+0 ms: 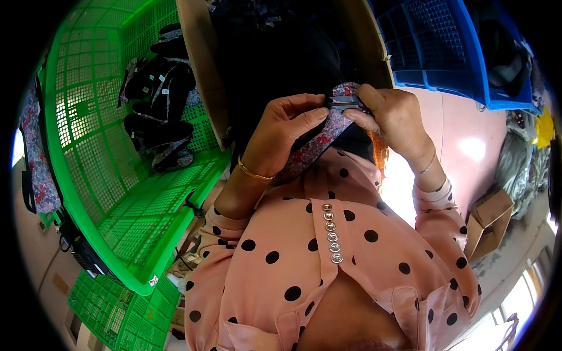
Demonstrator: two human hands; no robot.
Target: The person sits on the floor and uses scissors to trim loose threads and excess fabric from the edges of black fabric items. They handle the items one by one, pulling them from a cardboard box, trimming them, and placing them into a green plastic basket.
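Note:
A piece of floral fabric (338, 121), grey with red patches, runs diagonally in front of me beside black cloth (278, 70). My left hand (287, 126) pinches the black edge next to it between thumb and fingers. In the fingers of my right hand (401, 120) is a small grey metal tool (346, 102), flat and narrow, lying across the floral fabric close to the left fingertips. Its exact kind is hard to make out, as the right fingers cover one end. Both hands are closed and nearly meet above my lap.
An open cardboard box (202, 64) with dark contents stands ahead. At left, a large green crate (88, 175) holds several black pieces with floral trim (164, 88). A blue crate (433, 44) is at right. Beyond lie plastic bags (515, 155) and a small carton (492, 222).

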